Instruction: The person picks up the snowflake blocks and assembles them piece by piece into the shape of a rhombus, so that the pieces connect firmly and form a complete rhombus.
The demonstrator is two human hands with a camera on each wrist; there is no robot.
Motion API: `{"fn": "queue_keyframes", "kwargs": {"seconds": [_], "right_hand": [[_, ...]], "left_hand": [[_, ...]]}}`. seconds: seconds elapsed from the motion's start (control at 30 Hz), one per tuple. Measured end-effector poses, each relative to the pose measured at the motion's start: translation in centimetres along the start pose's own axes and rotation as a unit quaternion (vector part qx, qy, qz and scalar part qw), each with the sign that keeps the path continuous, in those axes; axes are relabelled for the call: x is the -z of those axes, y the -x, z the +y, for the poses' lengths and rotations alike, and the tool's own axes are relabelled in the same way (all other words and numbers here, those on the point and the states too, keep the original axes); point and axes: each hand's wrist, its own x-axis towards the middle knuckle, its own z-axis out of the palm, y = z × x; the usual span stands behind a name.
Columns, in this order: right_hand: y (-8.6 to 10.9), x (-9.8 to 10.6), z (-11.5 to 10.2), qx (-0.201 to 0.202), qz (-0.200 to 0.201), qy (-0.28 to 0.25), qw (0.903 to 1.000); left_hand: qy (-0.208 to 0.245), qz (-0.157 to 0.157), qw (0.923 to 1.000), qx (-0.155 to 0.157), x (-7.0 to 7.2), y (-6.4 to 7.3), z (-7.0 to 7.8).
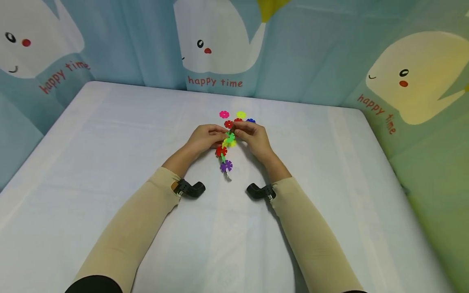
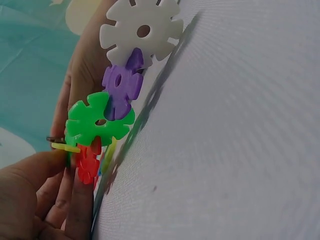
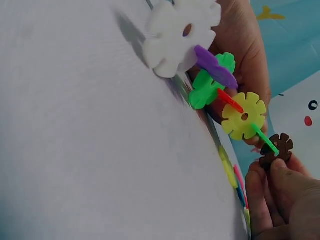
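A chain of slotted plastic snowflake discs hangs between the two hands, low over the white table. It runs from a white disc [image 2: 142,30] through a purple disc [image 1: 226,166], a green disc [image 2: 100,120], a red disc [image 1: 221,151] and a yellow disc [image 3: 244,116] to a second green disc [image 3: 265,139]. My left hand [image 1: 205,138] pinches the chain at the yellow disc with thumb and fingers. Between thumb and fingers, my right hand [image 1: 255,140] holds a brown disc [image 3: 277,150], which meets the second green disc at its slotted edge.
Loose discs lie just beyond the hands: a pink disc [image 1: 224,114], a yellow one [image 1: 240,114], a blue one [image 1: 250,120] and red ones. The white tabletop [image 1: 110,134] ends at a blue-green curtain [image 1: 311,53] with printed whales. Each wrist carries a black camera mount.
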Motion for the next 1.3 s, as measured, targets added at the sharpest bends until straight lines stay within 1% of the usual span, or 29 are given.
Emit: {"fn": "queue_keyframes", "kwargs": {"seconds": [0.2, 0.37, 0.43, 0.57, 0.7, 0.8, 0.93, 1.03, 1.1, 1.3], "right_hand": [[0.1, 0.6, -0.2, -0.005, 0.015, -0.017, 0.9997], [0.0, 1.6, -0.8, -0.011, 0.041, 0.013, 0.999], [0.0, 2.1, -1.1, -0.02, 0.049, 0.019, 0.9984], [0.0, 3.0, -1.6, -0.039, 0.066, 0.011, 0.997], [0.1, 3.8, -1.9, -0.059, 0.09, 0.013, 0.9941], [0.1, 4.3, -2.0, -0.072, 0.11, 0.031, 0.9909], [0.1, 5.0, -2.0, -0.102, 0.132, 0.075, 0.9832], [0.1, 5.3, -1.8, -0.133, 0.13, 0.099, 0.9775], [0.1, 5.5, -1.6, -0.146, 0.122, 0.114, 0.975], [0.0, 5.7, -1.1, -0.154, 0.103, 0.169, 0.968]], "left_hand": [[-0.018, -0.004, 0.9998, -0.007, 0.1, 0.1, 0.0], [-0.019, -0.003, 0.9998, -0.01, 0.0, 0.0, 0.0], [-0.023, -0.002, 0.9997, -0.008, 0.1, -0.1, 0.0], [-0.029, 0.0, 0.9996, -0.005, 0.2, -0.1, -0.1], [-0.025, 0.0, 0.9997, -0.004, 0.2, 0.0, -0.1], [-0.022, 0.0, 0.9997, -0.006, 0.2, 0.0, -0.1], [-0.021, 0.001, 0.9997, -0.008, 0.3, -0.1, -0.2], [-0.023, 0.004, 0.9997, -0.008, 0.3, 0.0, -0.2], [-0.024, 0.005, 0.9997, -0.008, 0.3, 0.0, -0.2], [-0.033, 0.006, 0.9994, -0.008, 0.2, 0.0, -0.1]]}}
